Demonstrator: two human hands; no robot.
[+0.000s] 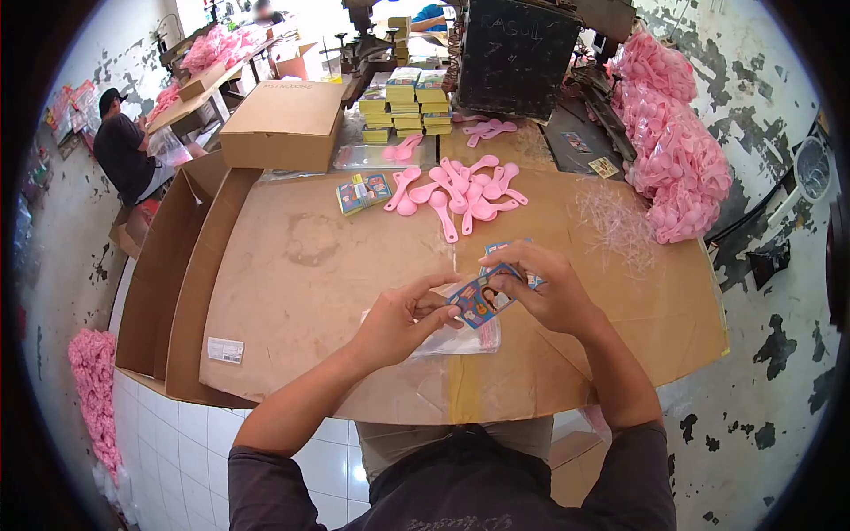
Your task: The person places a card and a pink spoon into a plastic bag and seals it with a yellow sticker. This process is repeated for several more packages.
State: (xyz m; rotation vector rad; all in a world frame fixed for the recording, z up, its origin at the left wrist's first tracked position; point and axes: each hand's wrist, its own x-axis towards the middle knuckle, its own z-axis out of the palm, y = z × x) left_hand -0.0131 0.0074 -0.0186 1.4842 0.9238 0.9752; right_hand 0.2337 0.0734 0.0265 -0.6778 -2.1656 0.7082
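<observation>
Near the front edge of the tabletop (pixel 301 265), a small printed card (pixel 482 299) is held just above a clear plastic sleeve (pixel 460 341). The left hand (pixel 403 320) pinches the card's near end, fingers curled; the right hand (pixel 544 288) grips its far edge between thumb and fingertips. A flat card and a light grip would likely avoid creasing. Pink plastic spoons (pixel 460 190) lie heaped toward the back edge, beside a loose card stack (pixel 363 192). Cardboard covers the surface; a cardboard box (pixel 283 124) sits back-left, bagged spoons (pixel 677 150) line the right wall, and another person (pixel 124 150) sits far left
</observation>
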